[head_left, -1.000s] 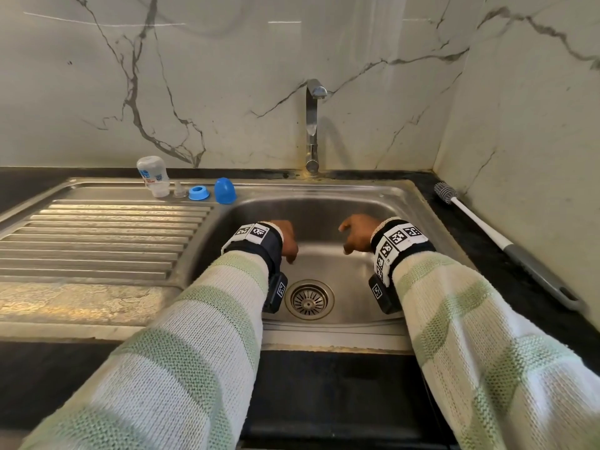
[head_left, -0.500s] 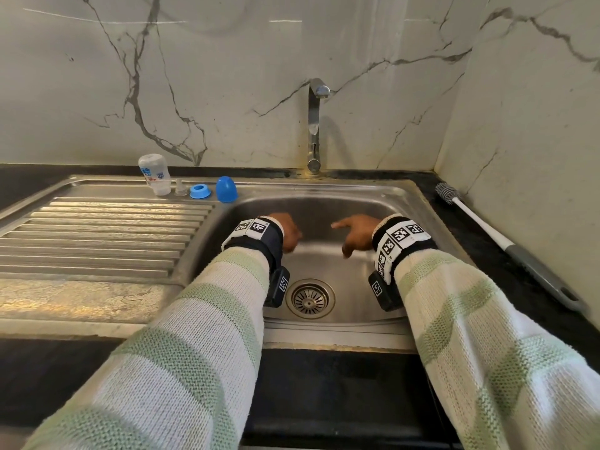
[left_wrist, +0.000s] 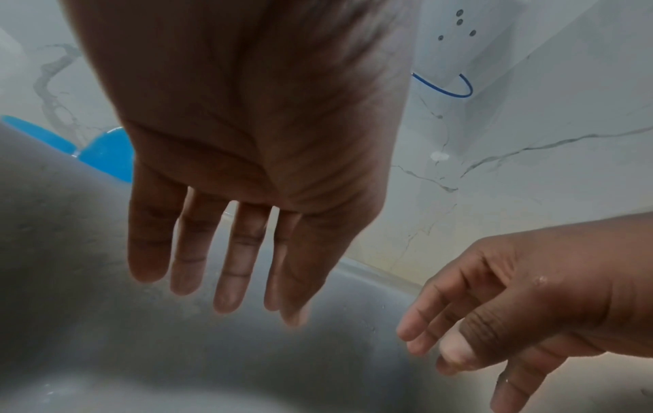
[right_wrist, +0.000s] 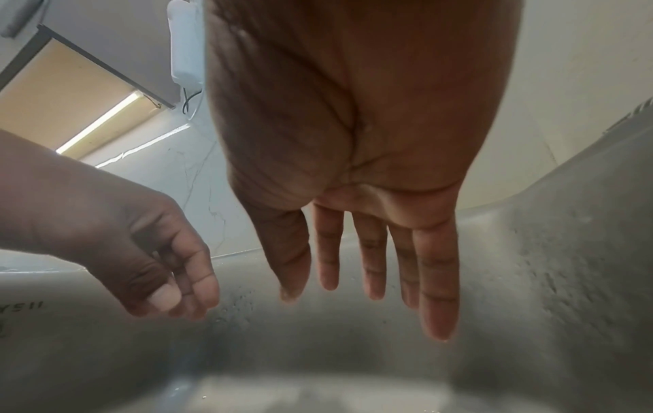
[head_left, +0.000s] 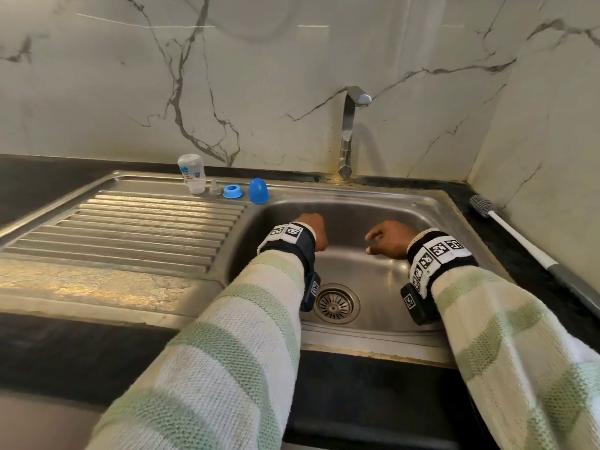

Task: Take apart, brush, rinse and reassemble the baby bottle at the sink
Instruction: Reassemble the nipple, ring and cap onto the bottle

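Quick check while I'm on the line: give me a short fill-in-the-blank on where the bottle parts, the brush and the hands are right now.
1. The bottle, nipple, ring and cap stand in a row on the sink's ____ rim.
2. The brush lies on the counter to the ____ of the basin.
3. Both the left hand and the right hand hold ____.
4. The colour of the cap is ____.

Missing words: back; right; nothing; blue
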A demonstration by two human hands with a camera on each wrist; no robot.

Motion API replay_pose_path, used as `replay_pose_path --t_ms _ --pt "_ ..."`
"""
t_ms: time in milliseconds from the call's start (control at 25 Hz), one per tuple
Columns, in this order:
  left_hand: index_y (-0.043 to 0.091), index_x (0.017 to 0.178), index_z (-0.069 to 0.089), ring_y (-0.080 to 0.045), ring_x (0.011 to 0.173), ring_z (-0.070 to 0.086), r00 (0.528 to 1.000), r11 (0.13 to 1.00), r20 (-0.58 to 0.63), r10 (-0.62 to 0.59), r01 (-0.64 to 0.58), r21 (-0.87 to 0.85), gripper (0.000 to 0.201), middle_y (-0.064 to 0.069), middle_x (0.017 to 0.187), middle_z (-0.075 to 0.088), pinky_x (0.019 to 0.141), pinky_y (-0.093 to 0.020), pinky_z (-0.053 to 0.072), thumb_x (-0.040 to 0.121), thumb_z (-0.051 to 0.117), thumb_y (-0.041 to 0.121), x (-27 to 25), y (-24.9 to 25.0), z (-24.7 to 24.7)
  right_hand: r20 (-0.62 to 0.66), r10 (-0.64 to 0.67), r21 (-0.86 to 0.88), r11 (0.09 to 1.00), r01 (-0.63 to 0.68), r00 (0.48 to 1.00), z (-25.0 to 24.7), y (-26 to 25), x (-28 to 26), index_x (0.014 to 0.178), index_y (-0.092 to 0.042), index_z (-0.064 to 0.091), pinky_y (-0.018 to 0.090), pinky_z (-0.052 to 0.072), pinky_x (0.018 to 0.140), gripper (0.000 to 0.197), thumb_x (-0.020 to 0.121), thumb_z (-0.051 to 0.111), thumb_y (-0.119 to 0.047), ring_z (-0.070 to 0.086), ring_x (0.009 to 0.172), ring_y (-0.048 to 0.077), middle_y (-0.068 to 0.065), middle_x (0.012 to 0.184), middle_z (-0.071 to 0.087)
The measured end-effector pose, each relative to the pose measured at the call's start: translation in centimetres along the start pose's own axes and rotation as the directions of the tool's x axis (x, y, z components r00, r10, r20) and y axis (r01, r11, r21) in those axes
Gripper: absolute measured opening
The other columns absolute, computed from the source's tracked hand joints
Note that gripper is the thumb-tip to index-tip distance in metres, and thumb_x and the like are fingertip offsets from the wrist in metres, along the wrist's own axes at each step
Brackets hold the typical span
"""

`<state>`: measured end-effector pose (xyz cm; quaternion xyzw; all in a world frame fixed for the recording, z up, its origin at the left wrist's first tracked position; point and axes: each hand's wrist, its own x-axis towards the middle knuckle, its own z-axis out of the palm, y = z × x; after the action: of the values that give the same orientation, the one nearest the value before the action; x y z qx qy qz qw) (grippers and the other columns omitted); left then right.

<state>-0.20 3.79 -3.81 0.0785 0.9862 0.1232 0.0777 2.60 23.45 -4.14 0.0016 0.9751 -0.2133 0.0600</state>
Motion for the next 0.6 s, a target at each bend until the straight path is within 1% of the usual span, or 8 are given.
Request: replay_pose_path --t_ms 160,240,320,360,400,480,520,600 --pt "0.009 0.110 0.066 -0.029 0.088 0.064 1.000 0.997 -0.026 0.008 -0.011 -0.081 0.022 -0.011 0.101 0.067 0.082 -0.038 0.054 0.092 0.062 0.020 -0.3 0.0 -0.4 -0.043 -0.022 -0.010 1.000 0.022 0.999 0.2 -1.3 -0.8 0.122 -0.015 0.065 0.033 0.043 0.096 0.036 0.087 0.070 -0.023 0.058 0.113 0.021 0.006 0.126 0.063" --pt "0.011 0.103 0.067 -0.029 0.083 0.064 1.000 0.995 -0.028 -0.005 0.002 -0.103 0.017 -0.010 0.095 0.067 0.082 -0.039 0.054 0.090 0.064 0.022 -0.3 -0.3 0.0 -0.020 -0.034 -0.047 0.998 0.033 0.999 0.7 -2.5 -1.0 0.123 -0.016 0.064 0.035 0.043 0.098 0.036 0.088 0.069 -0.024 0.059 0.114 0.021 0.005 0.125 0.064" --pt "0.012 0.094 0.065 -0.030 0.080 0.064 1.000 0.995 -0.026 -0.012 0.009 -0.103 0.010 -0.011 0.097 0.069 0.080 -0.038 0.055 0.089 0.065 0.021 -0.4 -0.3 0.0 -0.010 -0.043 -0.089 0.995 0.042 0.999 1.2 -3.7 -1.0 0.123 -0.016 0.064 0.035 0.043 0.098 0.037 0.088 0.069 -0.026 0.059 0.114 0.022 0.005 0.126 0.064" --pt "0.012 0.095 0.065 -0.030 0.080 0.064 0.999 0.994 -0.046 -0.001 -0.004 -0.107 0.010 -0.012 0.100 0.069 0.079 -0.037 0.055 0.090 0.063 0.019 -0.6 -0.2 -0.4 -0.026 -0.057 -0.106 0.993 0.054 0.998 1.4 -4.1 -1.0 0.122 -0.015 0.065 0.033 0.043 0.096 0.036 0.088 0.069 -0.026 0.059 0.114 0.022 0.005 0.125 0.064" --pt "0.011 0.100 0.066 -0.031 0.084 0.065 0.996 0.993 -0.085 0.013 -0.023 -0.117 0.013 -0.012 0.104 0.069 0.078 -0.038 0.055 0.091 0.061 0.018 -0.6 -0.2 -1.2 -0.041 -0.066 -0.123 0.991 0.060 0.997 1.6 -5.1 -1.0 0.120 -0.015 0.067 0.032 0.043 0.094 0.034 0.088 0.068 -0.026 0.060 0.112 0.023 0.006 0.124 0.065" --pt "0.009 0.113 0.064 -0.032 0.097 0.066 0.986 0.988 -0.166 0.029 -0.054 -0.148 0.023 -0.012 0.112 0.068 0.085 -0.040 0.055 0.093 0.056 0.018 -1.3 -0.4 -3.6 -0.047 -0.089 -0.138 0.987 0.082 0.995 2.3 -7.2 -0.6 0.113 -0.014 0.069 0.031 0.044 0.088 0.028 0.088 0.066 -0.026 0.061 0.106 0.025 0.008 0.119 0.067" --pt "0.009 0.117 0.063 -0.032 0.102 0.065 0.977 0.988 -0.210 0.043 -0.073 -0.133 0.027 -0.013 0.116 0.067 0.087 -0.040 0.055 0.093 0.054 0.017 -1.7 -0.7 -5.4 -0.039 -0.116 -0.143 0.984 0.109 0.992 2.7 -8.5 -0.3 0.109 -0.014 0.070 0.031 0.044 0.087 0.025 0.088 0.065 -0.027 0.061 0.104 0.026 0.009 0.117 0.068" --pt "0.006 0.119 0.063 -0.033 0.106 0.064 0.965 0.995 -0.256 0.050 -0.070 -0.066 0.031 -0.015 0.120 0.065 0.088 -0.039 0.054 0.092 0.053 0.018 -2.2 -2.1 -8.8 -0.004 -0.168 -0.153 0.974 0.166 0.986 4.0 -11.3 0.3 0.107 -0.013 0.071 0.030 0.044 0.089 0.025 0.087 0.063 -0.027 0.061 0.107 0.028 0.009 0.116 0.069"
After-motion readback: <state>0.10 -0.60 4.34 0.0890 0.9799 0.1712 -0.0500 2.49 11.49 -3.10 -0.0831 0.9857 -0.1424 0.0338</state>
